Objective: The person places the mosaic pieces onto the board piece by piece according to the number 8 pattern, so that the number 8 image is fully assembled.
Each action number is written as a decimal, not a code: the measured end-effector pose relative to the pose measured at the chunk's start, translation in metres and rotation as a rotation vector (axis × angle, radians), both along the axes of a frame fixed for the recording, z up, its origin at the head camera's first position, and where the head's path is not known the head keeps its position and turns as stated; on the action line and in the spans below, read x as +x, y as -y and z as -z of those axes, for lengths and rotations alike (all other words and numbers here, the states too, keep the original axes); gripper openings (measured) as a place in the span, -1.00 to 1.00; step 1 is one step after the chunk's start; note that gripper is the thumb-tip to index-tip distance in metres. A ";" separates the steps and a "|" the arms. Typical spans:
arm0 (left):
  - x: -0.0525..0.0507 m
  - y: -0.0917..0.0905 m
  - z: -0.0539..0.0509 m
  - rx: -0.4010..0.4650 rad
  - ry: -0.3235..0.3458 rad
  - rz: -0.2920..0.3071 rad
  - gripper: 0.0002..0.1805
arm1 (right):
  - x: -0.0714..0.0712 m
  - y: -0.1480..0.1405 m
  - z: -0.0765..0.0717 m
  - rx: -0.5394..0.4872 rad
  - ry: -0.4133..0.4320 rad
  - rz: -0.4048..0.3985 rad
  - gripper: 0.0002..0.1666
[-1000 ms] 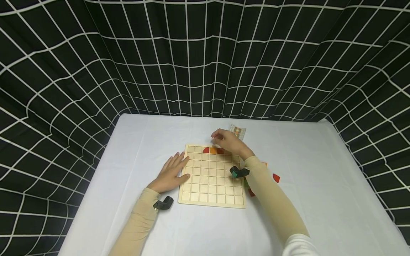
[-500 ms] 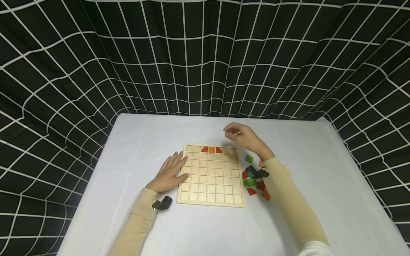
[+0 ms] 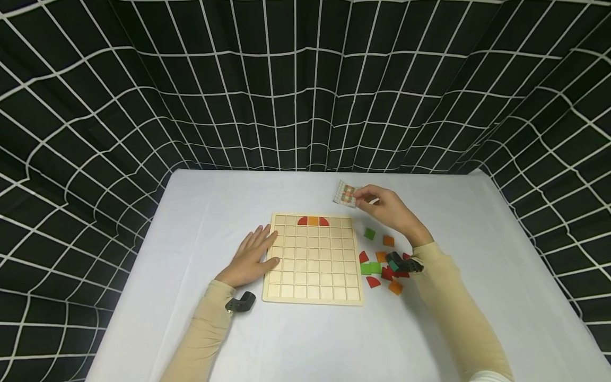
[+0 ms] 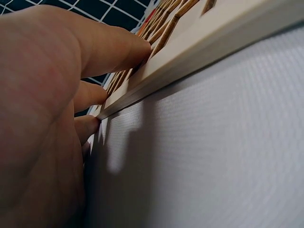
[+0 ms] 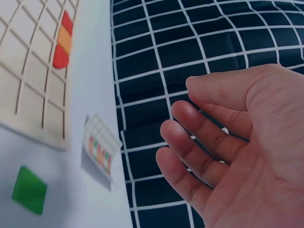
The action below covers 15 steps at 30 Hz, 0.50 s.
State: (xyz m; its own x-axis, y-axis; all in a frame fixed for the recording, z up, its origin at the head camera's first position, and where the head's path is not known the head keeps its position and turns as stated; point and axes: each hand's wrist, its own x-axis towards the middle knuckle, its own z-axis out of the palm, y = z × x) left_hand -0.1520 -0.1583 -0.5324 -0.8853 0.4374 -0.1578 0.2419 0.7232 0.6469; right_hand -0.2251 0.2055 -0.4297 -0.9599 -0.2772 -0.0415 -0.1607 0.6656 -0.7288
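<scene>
A pale wooden grid board [image 3: 312, 265] lies flat on the white table. In its back row sit two red quarter-round pieces and an orange square [image 3: 313, 220] between them. My left hand [image 3: 250, 260] rests against the board's left edge with its fingers spread; the left wrist view has the fingertips [image 4: 137, 47] touching the rim. Beyond the board's back right corner is my right hand [image 3: 389, 209], raised above the table with loosely bent fingers. Nothing shows between them in the right wrist view. Beside its fingertips is a small printed card [image 3: 345, 194] with a coloured grid pattern, slightly bent.
Right of the board lie several loose pieces: a green square [image 3: 369, 234], orange squares [image 3: 395, 287] and red quarter-rounds [image 3: 373, 281]. Some are partly hidden by the right wrist's camera [image 3: 403, 263]. A black curtain [image 3: 305, 106] with white lines surrounds the table.
My right hand has moved right, from over the board's back edge to beside the card. The loose pieces and the card show more fully. My left hand stays in place.
</scene>
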 end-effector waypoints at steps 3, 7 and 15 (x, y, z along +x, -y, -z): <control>0.000 0.000 0.000 0.002 -0.005 -0.002 -0.18 | 0.004 -0.005 0.002 0.017 0.023 0.007 -0.69; 0.000 0.000 -0.001 0.005 0.001 -0.004 -0.18 | 0.010 -0.012 0.006 0.038 0.062 0.025 -0.66; 0.000 0.000 -0.002 0.001 0.008 -0.004 -0.18 | 0.022 -0.025 0.019 0.056 0.083 0.065 -0.61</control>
